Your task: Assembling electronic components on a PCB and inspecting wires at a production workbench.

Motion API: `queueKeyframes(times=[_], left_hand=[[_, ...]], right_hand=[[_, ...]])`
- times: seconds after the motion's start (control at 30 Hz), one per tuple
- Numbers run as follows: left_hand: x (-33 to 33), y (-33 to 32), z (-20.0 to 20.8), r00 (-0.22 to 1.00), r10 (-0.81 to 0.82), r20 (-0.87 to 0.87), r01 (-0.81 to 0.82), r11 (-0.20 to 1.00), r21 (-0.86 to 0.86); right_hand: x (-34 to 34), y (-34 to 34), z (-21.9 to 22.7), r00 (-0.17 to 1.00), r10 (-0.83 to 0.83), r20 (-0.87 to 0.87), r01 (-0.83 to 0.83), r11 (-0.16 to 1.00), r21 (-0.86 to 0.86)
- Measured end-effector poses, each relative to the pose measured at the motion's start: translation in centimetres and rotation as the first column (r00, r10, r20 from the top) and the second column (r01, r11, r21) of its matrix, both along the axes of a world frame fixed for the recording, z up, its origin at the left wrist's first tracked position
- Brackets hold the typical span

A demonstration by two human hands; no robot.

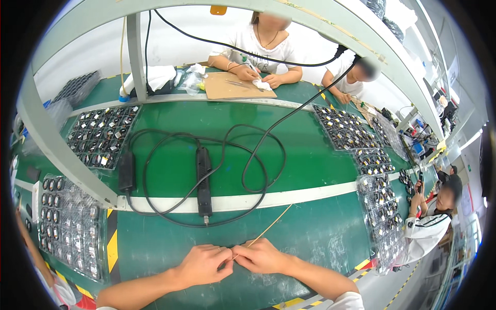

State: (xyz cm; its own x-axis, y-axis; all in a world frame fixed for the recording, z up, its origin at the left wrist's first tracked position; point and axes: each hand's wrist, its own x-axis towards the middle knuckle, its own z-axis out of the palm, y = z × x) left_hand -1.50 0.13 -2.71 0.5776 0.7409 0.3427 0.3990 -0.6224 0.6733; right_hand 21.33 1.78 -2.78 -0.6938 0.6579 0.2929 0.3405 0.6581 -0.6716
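A green table (170,243) fills most of the view, crossed from side to side by a pale rail (289,198). A pale metal frame (51,134) stands over it. At the table's far edge sits a co-worker (266,46), with a second person (351,77) farther right; another person (429,227) is beyond the right edge.

Clear trays of small coiled black parts lie along both sides: a near left tray (77,216) by the left edge, a far left tray (133,121) beyond it, and a near right tray (385,253) by the right edge. A cardboard sheet (219,85) lies at the far edge under the co-worker's hands. A black cable (145,175) loops over the middle, near a long black block (204,181) that straddles the rail and a shorter black box (126,170).

Near the middle of the table's near edge, the left hand (206,262) and right hand (262,256) meet at the fingertips. The right thumb and forefinger pinch a thin tan stick (271,226) near its lower end; it slants up and right toward the rail. The left fingers are curled against them; whether they grip it too, I cannot tell.
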Motion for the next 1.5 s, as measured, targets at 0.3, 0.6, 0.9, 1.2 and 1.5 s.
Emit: queueKeyframes(times=[0.3,0.6,0.9,1.2,1.5], left_hand=[[0.04,-0.02,0.21,1.0,-0.006,0.029,0.006,1.0,-0.007],[0.1,0.13,0.04,1.0,-0.006,0.026,0.006,1.0,0.003],[0.33,0.04,0.38,0.999,-0.006,0.046,0.007,1.0,-0.021],[0.36,0.41,-0.11,0.997,-0.018,0.076,0.02,1.0,-0.021],[0.0,-0.01,0.05,0.999,-0.005,0.039,0.006,0.999,-0.038]], right_hand=[[-0.01,-0.14,0.35,1.0,-0.009,-0.01,0.009,1.0,0.014],[0.03,-0.06,0.54,1.0,-0.015,-0.021,0.015,1.0,-0.014],[0.21,-0.08,0.49,1.0,-0.012,-0.023,0.012,1.0,-0.011],[0.19,-0.15,0.31,0.999,-0.021,0.032,0.022,0.999,-0.043],[0.2,-0.31,0.54,0.999,0.001,0.037,0.001,0.998,-0.063]])
